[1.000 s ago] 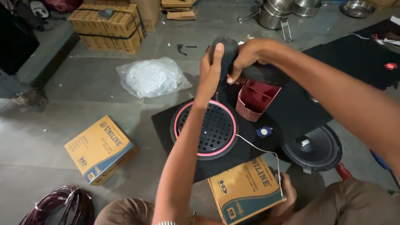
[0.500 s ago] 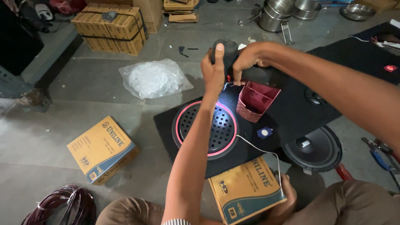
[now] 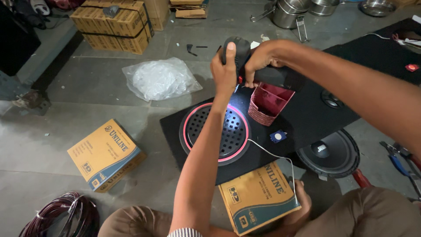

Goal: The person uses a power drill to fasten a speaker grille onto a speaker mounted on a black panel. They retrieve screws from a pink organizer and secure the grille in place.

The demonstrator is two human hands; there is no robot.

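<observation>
Your hands have hardly moved since a moment ago. Your left hand [image 3: 224, 70] and right hand [image 3: 258, 61] both wrap their fingers tight around the black drill [image 3: 239, 52], at 12 o'clock from the round speaker grille [image 3: 215, 131].

You see a yellow-and-blue box [image 3: 105, 154] lower left and another [image 3: 258, 197] by your knee. Strapped brown cartons [image 3: 115, 24] stand top left.

A: What carries the work?

B: The grey concrete floor [image 3: 66, 109]. My black speaker board [image 3: 307, 118] lies flat on it.

A: What else rests directly there?

B: Two yellow cartons [image 3: 105, 153] [image 3: 258, 197], a clear plastic bag [image 3: 160, 79], a maroon wire coil [image 3: 57, 215], a loose black speaker [image 3: 329, 153].
</observation>
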